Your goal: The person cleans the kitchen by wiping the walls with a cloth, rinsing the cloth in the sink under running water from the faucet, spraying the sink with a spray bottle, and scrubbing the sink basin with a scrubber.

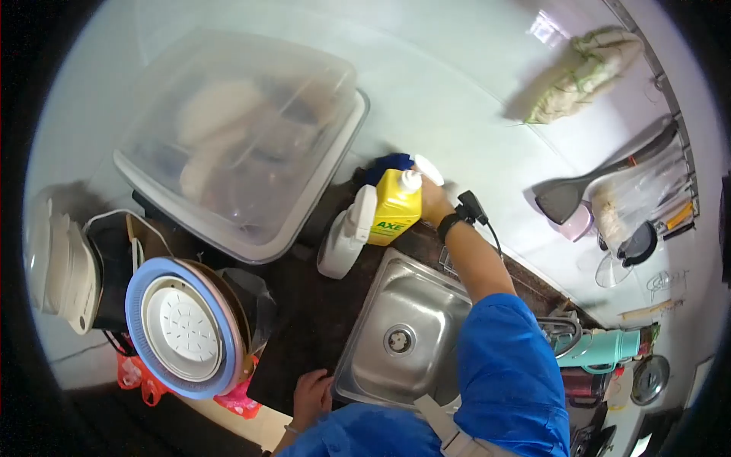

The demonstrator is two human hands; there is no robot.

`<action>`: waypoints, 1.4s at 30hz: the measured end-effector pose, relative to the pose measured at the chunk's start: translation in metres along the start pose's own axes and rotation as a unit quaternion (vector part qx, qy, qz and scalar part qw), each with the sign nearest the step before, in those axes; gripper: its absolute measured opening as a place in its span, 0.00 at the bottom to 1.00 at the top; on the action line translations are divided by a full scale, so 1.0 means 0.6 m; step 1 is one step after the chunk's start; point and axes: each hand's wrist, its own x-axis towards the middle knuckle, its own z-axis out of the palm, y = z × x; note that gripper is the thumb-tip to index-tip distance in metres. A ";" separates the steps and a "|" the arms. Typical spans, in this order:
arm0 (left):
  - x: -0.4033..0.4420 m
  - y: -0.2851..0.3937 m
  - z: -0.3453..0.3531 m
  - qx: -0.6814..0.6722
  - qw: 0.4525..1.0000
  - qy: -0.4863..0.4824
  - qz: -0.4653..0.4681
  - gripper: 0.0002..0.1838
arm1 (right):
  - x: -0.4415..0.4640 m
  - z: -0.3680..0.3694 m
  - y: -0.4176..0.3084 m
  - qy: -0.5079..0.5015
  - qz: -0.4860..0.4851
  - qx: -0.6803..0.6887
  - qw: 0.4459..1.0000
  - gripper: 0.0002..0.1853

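Note:
My right hand (432, 199) reaches across the sink to the wall side and is behind a yellow AXE bottle (397, 209) with a white cap. Its fingers are mostly hidden, so I cannot tell whether it grips anything. A white rounded piece (429, 170) and something dark blue (392, 163) show beside it. Next to the yellow bottle stands a white spray bottle (346, 238). My left hand (311, 396) rests on the counter edge by the near left corner of the sink, its fingers lying loosely with nothing in them.
A stainless steel sink (417, 305) is set into the dark counter (304, 320). At left are a large lidded plastic box (251, 152) and stacked basins with a white strainer (183, 329). A spatula (567, 196) hangs on the wall; a turquoise flask (609, 346) stands at right.

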 end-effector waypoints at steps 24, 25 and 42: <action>-0.002 0.037 -0.025 0.089 0.989 -0.004 0.116 0.12 | -0.107 -0.040 -0.100 0.416 0.549 0.194 0.699 0.59; -0.002 0.034 -0.021 0.103 0.988 -0.004 0.117 0.12 | -0.107 -0.064 -0.104 0.414 0.570 0.188 0.684 0.56; 0.008 0.034 -0.021 0.102 0.988 -0.017 0.113 0.14 | -0.317 -0.121 0.136 0.588 0.599 0.396 0.372 0.37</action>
